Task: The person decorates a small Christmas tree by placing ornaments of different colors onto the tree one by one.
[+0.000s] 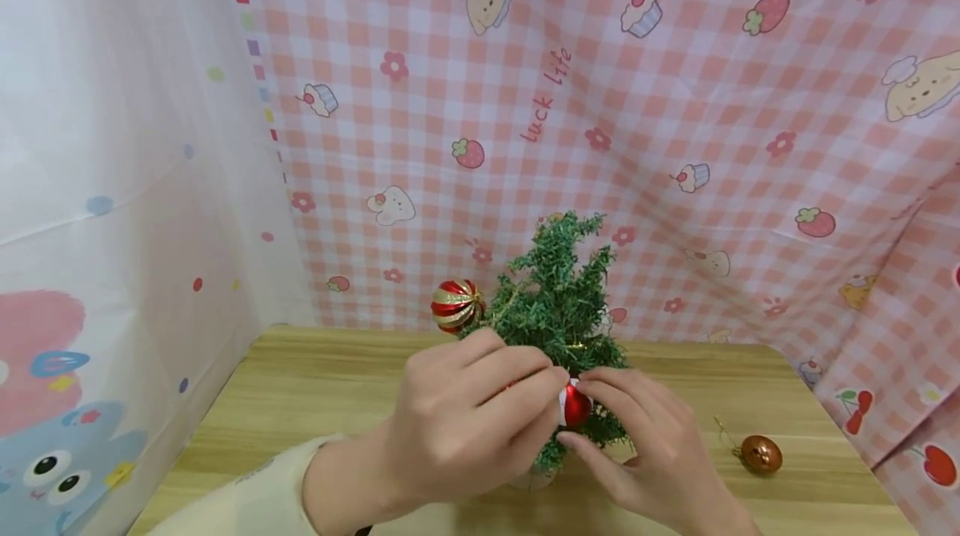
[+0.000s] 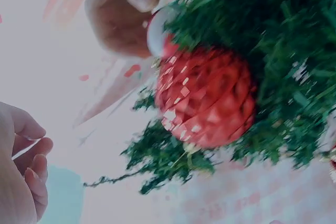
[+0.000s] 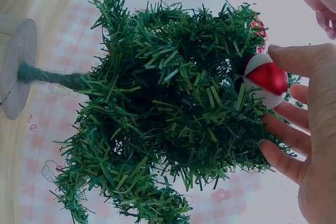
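My right hand [image 1: 660, 444] pinches a red-and-white Christmas ball [image 1: 577, 404] at the front of a small green artificial Christmas tree [image 1: 558, 294]. In the right wrist view, the thumb and fingers [image 3: 291, 163] lie on opposite sides of the ball [image 3: 270, 77], which sits against the branches. My left hand [image 1: 472, 411] is beside it, fingers loosely curled. The left wrist view shows that hand [image 2: 21, 166] apart from the tree, with nothing visible in it. A faceted red ball [image 2: 207, 98] hangs among the branches, mostly hidden by the left hand in the head view.
A red-and-gold striped ball [image 1: 456, 306] hangs at the tree's left. On the wooden table [image 1: 300, 386], a brown ball [image 1: 761, 454] with a gold loop lies to the right. The tree has a round wooden base [image 3: 21, 69]. A pink checked cloth [image 1: 420, 127] hangs behind.
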The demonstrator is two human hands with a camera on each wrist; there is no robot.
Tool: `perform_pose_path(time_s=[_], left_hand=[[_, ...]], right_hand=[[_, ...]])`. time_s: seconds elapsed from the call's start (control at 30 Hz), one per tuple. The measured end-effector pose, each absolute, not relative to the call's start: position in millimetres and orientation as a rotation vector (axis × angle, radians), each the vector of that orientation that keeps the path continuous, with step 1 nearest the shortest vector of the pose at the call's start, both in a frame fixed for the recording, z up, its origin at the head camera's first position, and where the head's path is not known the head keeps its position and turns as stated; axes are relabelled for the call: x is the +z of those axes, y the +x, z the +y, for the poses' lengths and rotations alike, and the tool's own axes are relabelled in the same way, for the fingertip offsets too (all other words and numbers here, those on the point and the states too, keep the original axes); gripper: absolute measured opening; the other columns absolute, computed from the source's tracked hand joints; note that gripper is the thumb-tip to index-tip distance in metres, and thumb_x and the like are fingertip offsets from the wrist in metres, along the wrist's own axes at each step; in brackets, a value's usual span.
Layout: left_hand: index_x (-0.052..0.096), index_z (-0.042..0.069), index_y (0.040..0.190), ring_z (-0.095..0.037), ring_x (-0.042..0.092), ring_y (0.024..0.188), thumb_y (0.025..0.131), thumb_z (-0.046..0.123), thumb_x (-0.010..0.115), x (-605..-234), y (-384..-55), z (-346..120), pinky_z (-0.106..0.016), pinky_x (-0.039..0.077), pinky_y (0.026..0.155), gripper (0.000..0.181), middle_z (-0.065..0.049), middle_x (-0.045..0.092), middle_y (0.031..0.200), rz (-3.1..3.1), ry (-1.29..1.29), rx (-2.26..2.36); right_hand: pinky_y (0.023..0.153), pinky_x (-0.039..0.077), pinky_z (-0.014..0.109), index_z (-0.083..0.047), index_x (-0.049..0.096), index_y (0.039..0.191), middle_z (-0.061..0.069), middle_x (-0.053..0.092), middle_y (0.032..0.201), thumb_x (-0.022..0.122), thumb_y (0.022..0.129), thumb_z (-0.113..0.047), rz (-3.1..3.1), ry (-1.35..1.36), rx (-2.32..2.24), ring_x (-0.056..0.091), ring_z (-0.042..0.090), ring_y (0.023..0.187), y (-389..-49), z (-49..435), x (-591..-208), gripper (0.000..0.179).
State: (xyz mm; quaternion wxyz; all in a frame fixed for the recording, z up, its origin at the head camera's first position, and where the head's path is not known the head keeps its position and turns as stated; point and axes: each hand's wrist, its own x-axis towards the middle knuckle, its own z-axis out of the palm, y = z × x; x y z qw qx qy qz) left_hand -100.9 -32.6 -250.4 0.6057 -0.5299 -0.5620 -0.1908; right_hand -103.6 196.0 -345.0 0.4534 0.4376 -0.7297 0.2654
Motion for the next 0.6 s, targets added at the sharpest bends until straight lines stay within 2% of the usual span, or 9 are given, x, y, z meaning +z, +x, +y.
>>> perform_pose_path(time_s=[0.33,0.6], left_hand=[[0.08,0.006,0.08,-0.022,0.062,0.066,0.082,-0.001,0.067,-224.1,-108.1,-28.1,-0.026,0.054,0.06,0.014,-0.005,0.076,0.081,-1.413,-1.074,-0.529],[0.081,0.006,0.087,-0.027,0.067,0.08,0.084,0.004,0.076,-215.9,-121.4,-26.2,-0.035,0.057,0.068,0.006,-0.009,0.076,0.092,-1.561,-1.025,-0.542]], right_hand=[[0.079,0.057,0.027,0.006,0.073,0.106,0.018,0.072,0.105,0.071,0.1,-0.038,-1.744,1.096,0.633,0.069,0.027,0.085,-102.9,198.1,-340.5,0.044],[0.084,0.055,0.023,0.007,0.073,0.101,0.021,0.071,0.1,0.073,0.099,-0.037,-1.684,1.09,0.666,0.068,0.028,0.084,-98.1,206.7,-332.9,0.043]])
